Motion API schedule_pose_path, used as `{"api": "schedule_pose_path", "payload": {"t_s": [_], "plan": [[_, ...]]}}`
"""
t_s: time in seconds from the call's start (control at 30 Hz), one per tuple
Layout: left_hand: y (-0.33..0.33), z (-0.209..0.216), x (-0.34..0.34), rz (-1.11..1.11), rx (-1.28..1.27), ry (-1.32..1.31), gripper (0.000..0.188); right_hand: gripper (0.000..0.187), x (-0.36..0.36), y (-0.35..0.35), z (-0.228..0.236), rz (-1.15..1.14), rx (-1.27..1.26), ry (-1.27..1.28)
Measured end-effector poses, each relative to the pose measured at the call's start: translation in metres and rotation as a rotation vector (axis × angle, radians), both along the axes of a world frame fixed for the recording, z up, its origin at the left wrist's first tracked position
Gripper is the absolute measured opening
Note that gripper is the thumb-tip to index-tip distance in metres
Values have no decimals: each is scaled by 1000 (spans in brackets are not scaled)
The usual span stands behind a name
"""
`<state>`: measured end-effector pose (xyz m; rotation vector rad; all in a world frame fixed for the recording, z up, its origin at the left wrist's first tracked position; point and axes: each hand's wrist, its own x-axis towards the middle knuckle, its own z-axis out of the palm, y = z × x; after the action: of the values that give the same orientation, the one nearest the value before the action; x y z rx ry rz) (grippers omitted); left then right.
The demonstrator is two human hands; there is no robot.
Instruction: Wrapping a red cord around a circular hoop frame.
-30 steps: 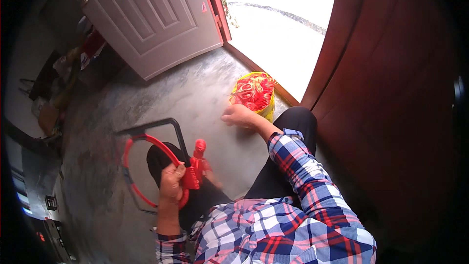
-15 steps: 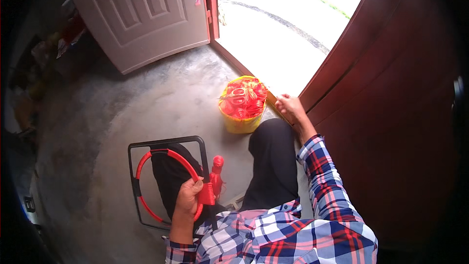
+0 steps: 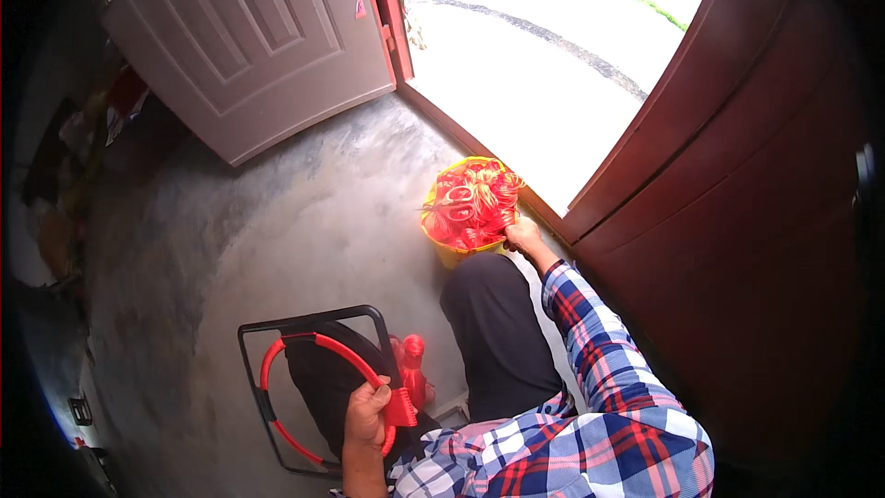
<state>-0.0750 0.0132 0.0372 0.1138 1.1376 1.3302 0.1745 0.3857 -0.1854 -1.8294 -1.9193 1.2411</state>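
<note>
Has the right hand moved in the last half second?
Yes. Judged against the dark red panel, the right hand has moved left, away from the panel's edge, to the near right side of the yellow container.

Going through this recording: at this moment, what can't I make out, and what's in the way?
All in the head view:
Right hand: its fingers run in against the red strands; whether they grip any is unclear.
Left hand: some fingers around the red-wrapped ring are hidden by the hand itself.
Yellow container: base hidden behind the knee.
Doorway: outdoors mostly washed out by glare.
Far-left clutter: too dark.
</note>
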Motion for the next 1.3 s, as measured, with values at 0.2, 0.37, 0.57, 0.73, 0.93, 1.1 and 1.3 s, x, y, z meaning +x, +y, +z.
{"api": "schedule_pose_path", "payload": {"t_s": [0.2,0.37,0.57,0.73,0.93,1.1,1.3], "plan": [[-13,23,-5,28,-16,-3,20,22,2,-31,22,-358,-173,290],[-15,29,-34,29,-6,-7,20,30,26,-29,35,-379,-181,251],[-19,18,-68,66,10,-51,21,22,76,-26,17,-416,-100,78],[15,32,-84,14,-2,33,21,25,80,-25,25,-384,-297,121],[58,25,-77,41,14,-16,22,37,8,-13,155,-13,383,-383],[68,22,-83,-19,80,-74,28,31,-78,-51,187,266,373,393],[71,34,-76,92,113,-102,23,42,-169,-141,224,495,-415,785]]}}
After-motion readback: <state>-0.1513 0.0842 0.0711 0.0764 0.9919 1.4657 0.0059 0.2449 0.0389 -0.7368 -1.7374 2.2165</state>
